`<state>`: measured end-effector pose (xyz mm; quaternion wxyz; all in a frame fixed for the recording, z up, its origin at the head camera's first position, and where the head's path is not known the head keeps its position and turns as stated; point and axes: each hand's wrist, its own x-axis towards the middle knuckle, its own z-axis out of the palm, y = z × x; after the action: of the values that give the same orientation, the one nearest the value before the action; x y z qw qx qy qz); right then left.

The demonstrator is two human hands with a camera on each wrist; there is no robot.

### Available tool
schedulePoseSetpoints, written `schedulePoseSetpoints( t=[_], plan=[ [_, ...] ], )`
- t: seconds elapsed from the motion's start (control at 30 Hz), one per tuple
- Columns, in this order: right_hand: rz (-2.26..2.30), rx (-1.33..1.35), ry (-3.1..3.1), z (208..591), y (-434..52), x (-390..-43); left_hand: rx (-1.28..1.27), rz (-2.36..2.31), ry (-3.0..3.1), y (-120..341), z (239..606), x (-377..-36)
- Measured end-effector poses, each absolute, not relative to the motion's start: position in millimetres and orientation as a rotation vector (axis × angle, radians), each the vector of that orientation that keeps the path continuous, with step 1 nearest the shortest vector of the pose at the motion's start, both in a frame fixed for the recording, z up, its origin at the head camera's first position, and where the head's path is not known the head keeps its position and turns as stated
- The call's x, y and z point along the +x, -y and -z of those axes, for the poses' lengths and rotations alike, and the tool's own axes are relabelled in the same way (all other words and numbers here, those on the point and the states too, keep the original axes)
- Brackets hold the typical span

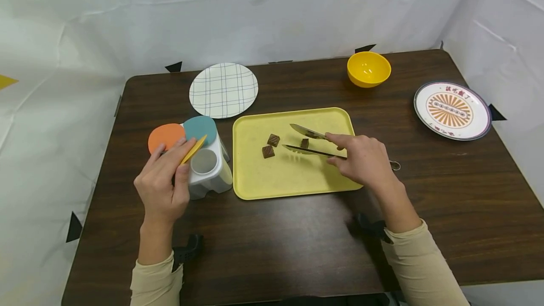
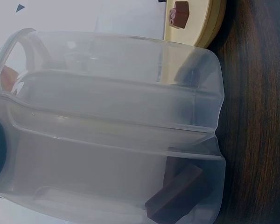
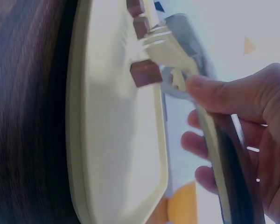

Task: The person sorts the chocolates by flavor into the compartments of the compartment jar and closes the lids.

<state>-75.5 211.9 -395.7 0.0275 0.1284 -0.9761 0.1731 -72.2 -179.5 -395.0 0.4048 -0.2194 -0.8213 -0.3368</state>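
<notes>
My left hand holds a yellow lid tilted up between thumb and fingers, beside an uncovered round opening of a translucent container. Orange and teal lids cover its other visible openings. Dark brown bars show through its wall in the left wrist view. My right hand grips metal tongs, their arms apart over a yellow tray. One chocolate piece lies between the arms in the head view; contact cannot be told. Two more chocolates lie to its left.
A checked white plate stands behind the container. At the back right are a yellow bowl and a plate with an orange pattern. White sheeting rises behind the dark wooden table.
</notes>
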Motion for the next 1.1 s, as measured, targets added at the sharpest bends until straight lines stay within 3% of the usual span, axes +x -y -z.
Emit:
schedulePoseSetpoints(
  t=[0.63,1.1],
  plan=[
    [-0.573,0.398,2.966,407,-226,-74,-0.543,0.849,2.076,179,396,-72],
    [-0.644,0.644,2.628,389,-210,-72,-0.538,0.850,2.069,178,395,-72]
  ],
)
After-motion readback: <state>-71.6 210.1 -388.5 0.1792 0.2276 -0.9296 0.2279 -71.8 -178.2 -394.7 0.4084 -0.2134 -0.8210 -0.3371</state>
